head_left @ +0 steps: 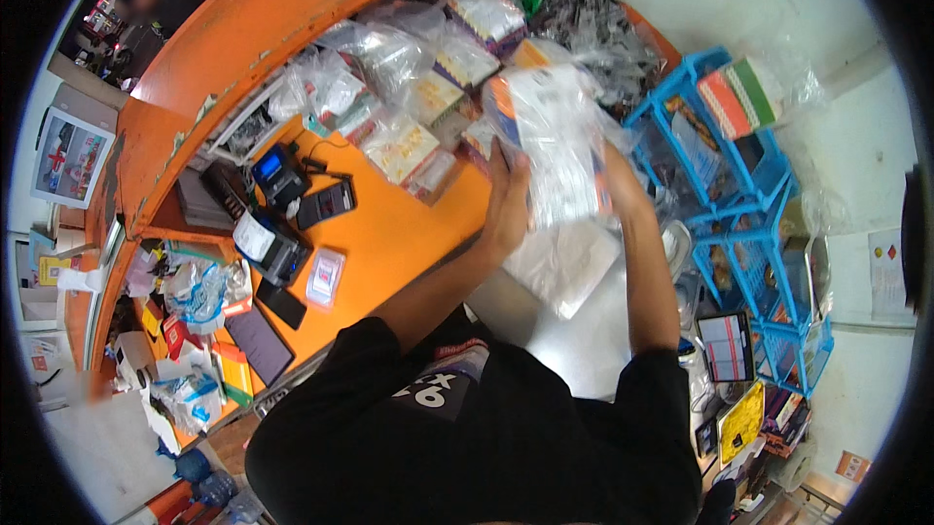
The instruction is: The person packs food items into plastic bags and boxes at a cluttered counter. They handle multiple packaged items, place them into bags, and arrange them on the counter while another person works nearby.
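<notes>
Between my two hands is a plastic-wrapped package (562, 141), white on top with orange and dark printed edges, blurred by motion. My left hand (508, 196) is closed on its left side. On the opposite side, my right hand (623, 184) grips it near the lower right corner, fingers partly hidden behind it. Loose clear plastic (569, 277) hangs below the package, over a shiny metal surface (545, 350). Just beyond lie several plastic-wrapped boxes (401, 147) in a pile.
Blue plastic crates (715, 199) stand at the right. On the orange counter (413, 238) are a card terminal (280, 175), a receipt printer (277, 248) and a phone (328, 204). A tablet (726, 348) sits at lower right. Another person (161, 9) is beyond the orange partition.
</notes>
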The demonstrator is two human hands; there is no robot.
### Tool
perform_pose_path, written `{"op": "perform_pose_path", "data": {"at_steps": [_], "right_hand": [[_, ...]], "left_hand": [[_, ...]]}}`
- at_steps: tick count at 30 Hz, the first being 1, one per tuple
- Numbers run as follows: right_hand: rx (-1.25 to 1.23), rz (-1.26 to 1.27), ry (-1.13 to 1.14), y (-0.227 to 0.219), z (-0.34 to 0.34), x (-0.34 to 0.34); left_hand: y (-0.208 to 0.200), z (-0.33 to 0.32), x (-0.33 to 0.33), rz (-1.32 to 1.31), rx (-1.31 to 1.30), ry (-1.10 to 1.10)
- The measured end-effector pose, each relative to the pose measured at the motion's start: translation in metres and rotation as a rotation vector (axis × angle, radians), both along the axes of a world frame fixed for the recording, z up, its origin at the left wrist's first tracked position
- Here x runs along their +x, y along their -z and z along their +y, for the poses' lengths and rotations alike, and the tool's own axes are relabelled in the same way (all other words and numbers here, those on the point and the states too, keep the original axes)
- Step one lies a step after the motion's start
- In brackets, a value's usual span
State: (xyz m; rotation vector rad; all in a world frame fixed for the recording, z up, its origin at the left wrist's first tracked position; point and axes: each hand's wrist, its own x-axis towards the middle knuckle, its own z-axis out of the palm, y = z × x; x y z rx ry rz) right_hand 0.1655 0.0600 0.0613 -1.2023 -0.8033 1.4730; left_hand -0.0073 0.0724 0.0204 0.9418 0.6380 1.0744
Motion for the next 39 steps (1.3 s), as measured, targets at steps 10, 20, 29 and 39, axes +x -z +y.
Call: {"op": "perform_pose_path", "data": {"at_steps": [10, 20, 29, 39], "right_hand": [[0.191, -0.881, -0.013, 0.058, 0.338, 0.023], [0.095, -0.937, -0.062, 0.046, 0.253, -0.026], [0.380, -1.046, 0.468, 0.055, 0.291, 0.016], [1.042, -0.916, 0.215, -0.195, -0.158, 0.000]], "left_hand": [[0.074, 0.267, 0.044, 0.236, 0.050, -0.605], [0.052, 0.218, -0.008, 0.237, -0.135, -0.318], [0.056, 0.300, 0.039, 0.463, 0.108, -0.235], [-0.144, 0.094, 0.001, -0.225, 0.906, 0.344]]}}
